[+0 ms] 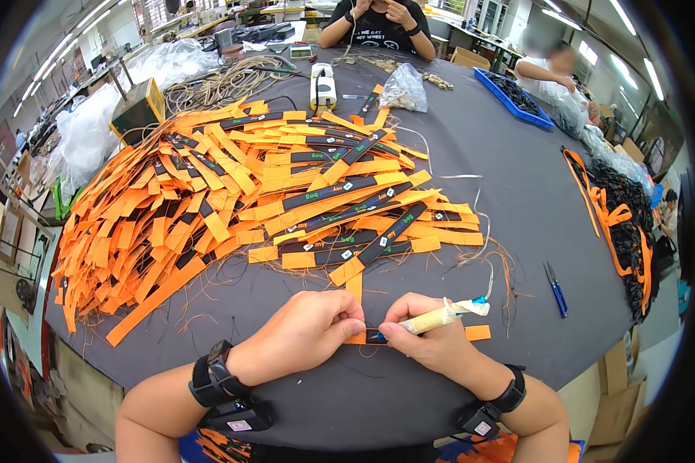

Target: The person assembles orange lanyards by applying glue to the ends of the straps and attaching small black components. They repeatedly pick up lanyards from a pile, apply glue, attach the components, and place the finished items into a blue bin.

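Near the front of the table, my left hand is closed, thumb and fingers pinching the end of an orange and black webbing strap. The strap runs under my right hand, its other orange end showing beyond. My right hand is closed around a pen-like tool wrapped in cream tape, with a cable leaving its back end. The tool's tip is low by the strap, mostly hidden by my fingers. Just beyond my hands, a large heap of similar straps spreads over the left and middle of the table.
A blue-handled pointed tool lies to the right. Black and orange straps pile at the right edge. Farther back are a blue tray, a clear plastic bag, a white electrical box and coiled cord. Two other people sit across.
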A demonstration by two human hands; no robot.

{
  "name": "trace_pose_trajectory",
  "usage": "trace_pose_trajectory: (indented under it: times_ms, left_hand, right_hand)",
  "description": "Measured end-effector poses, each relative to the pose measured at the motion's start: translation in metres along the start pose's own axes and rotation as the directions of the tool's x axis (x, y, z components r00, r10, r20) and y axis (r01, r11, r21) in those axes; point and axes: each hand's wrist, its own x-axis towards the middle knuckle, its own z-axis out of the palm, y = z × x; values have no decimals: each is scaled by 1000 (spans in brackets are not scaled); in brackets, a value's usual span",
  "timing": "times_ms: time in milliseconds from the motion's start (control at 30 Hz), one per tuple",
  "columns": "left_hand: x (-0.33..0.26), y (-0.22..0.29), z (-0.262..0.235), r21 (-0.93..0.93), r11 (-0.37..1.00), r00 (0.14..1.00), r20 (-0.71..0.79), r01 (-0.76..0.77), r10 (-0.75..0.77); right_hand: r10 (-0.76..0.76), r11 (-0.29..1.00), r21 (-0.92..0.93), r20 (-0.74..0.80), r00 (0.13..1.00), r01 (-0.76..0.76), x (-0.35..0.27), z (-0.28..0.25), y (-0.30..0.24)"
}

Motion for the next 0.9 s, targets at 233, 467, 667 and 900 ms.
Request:
trace_pose_trajectory:
  times_ms: [233,467,667,900]
  left_hand:
    - [11,-17,-11,213,973,912,-375,-92,168]
    - [6,-8,-1,389,885,953,-53,-256,299]
    - [8,-11,2,438,863,960,-3,-250,280]
    - [8,-10,6,452,857,956,-26,-248,291]
  right_hand:
    - [183,930,338,-87,979,-144,-2,5,3]
    - [165,939,318,-77,983,-133,1,7,4]
    - [168,947,285,-45,985,-148,0,5,4]
    - [147,960,246,-42,988,-132,0,5,5]
